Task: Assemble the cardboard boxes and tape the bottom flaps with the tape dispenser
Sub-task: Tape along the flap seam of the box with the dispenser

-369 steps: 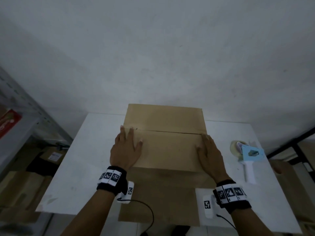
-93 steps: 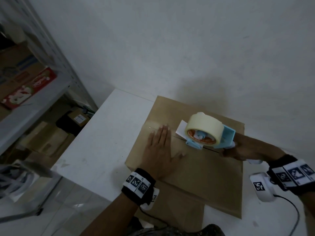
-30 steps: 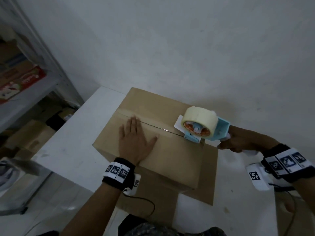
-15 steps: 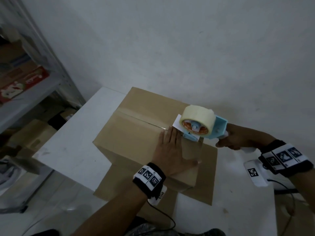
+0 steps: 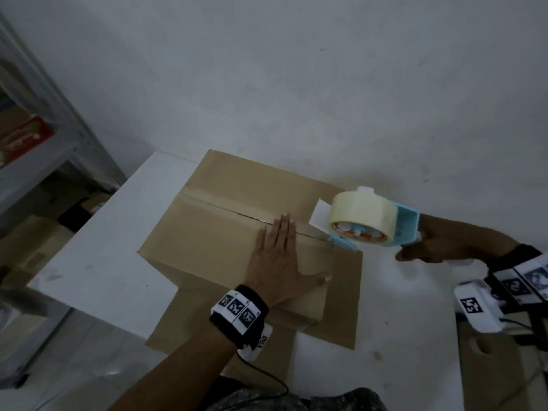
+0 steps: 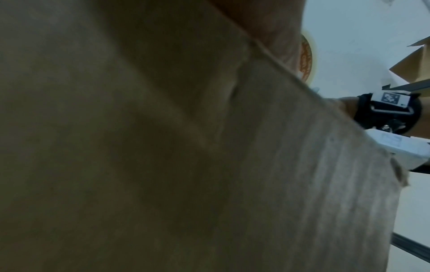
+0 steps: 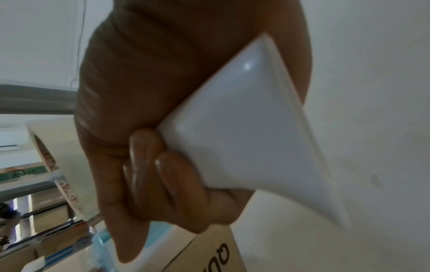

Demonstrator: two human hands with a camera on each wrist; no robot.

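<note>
A brown cardboard box (image 5: 213, 232) stands bottom up on the white table (image 5: 118, 247), its two flaps meeting at a seam with tape along it. My left hand (image 5: 278, 262) lies flat on the near flap by the right end of the seam, fingers straight. My right hand (image 5: 430, 247) grips the white handle (image 7: 244, 128) of the blue tape dispenser (image 5: 367, 221), whose tape roll hangs over the box's right edge. The left wrist view shows mostly the box wall (image 6: 163, 147) up close.
A metal shelf rack (image 5: 38, 161) with cartons stands at the left. Another cardboard box (image 5: 498, 366) sits low at the right beside the table. The white wall is close behind the box. Loose flaps lie spread on the table under the box.
My left hand slid right along the near flap toward the dispenser. The dispenser moved right to the box's right edge, drawing tape along the seam.
</note>
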